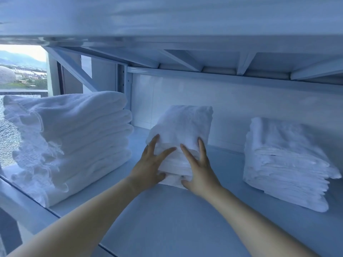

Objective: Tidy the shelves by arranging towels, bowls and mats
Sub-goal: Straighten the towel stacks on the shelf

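Beyond the left end of the shelf, a window is showing hills and buildings under a pale sky. At the shelf's left edge, a tall towel stack of large folded white towels is sitting with its rounded folds facing the front edge. Around the middle of the shelf, nearer the back edge than the front, we are pressing our left hand against the front face of the middle towel stack. Its fingers are spread wide and straight, and the thumb is lying low by the stack's base. Just beside it, our right hand is mirroring that hold, splayed wide on the same face, with the two forefingers almost meeting. Toward the right edge, well apart from our hands, a thin-cloth stack of folded white pieces is resting with uneven edges facing the front. Overhead, the braced underside of the upper shelf is spanning the whole width.
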The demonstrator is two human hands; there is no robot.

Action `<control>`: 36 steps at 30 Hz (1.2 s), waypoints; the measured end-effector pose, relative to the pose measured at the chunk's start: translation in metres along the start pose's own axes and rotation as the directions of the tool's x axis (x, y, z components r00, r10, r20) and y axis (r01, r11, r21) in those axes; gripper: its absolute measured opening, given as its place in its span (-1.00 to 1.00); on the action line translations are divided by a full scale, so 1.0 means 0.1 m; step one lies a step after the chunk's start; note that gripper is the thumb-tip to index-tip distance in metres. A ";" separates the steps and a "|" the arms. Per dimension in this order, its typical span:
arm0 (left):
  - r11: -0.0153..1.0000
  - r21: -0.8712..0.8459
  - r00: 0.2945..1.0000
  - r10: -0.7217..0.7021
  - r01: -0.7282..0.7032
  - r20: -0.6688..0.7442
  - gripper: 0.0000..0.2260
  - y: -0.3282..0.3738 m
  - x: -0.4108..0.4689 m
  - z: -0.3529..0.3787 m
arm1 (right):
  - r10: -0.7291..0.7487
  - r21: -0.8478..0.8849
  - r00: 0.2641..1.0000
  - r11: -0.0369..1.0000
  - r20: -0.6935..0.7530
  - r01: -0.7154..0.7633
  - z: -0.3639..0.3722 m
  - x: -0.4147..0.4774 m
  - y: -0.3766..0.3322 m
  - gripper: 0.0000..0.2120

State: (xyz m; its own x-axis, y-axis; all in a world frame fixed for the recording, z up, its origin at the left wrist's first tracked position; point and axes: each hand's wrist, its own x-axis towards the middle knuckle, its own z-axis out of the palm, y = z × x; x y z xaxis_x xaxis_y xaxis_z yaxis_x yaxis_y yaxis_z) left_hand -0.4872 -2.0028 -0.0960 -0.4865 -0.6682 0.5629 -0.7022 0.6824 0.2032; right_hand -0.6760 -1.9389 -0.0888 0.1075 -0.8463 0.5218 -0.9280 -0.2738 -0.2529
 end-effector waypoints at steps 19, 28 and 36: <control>0.996 -0.075 0.996 -0.047 0.041 -0.081 -0.38 0.03 0.04 -0.10 | 0.004 -0.024 0.997 1.000 -0.072 -0.005 0.02 -0.05 -0.04 -0.20; 0.996 0.085 0.995 -0.013 0.021 -0.094 -0.60 0.27 -0.59 -0.51 | -0.099 0.033 0.992 0.994 -0.083 0.102 -0.18 -0.55 -0.27 -0.15; 0.912 0.405 0.989 0.005 0.055 -0.146 -0.13 0.55 -0.70 -0.64 | -0.072 0.080 0.995 0.994 -0.072 0.078 -0.48 -0.64 -0.21 0.04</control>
State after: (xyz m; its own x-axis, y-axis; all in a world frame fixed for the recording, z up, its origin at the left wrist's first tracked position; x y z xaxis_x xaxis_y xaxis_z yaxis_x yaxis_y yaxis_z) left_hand -0.4584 -1.8994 -0.0735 -0.4087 -0.6143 0.6750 -0.8784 0.4655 -0.1082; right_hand -0.6806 -1.8570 -0.0785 0.1486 -0.7892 0.5958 -0.8851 -0.3749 -0.2758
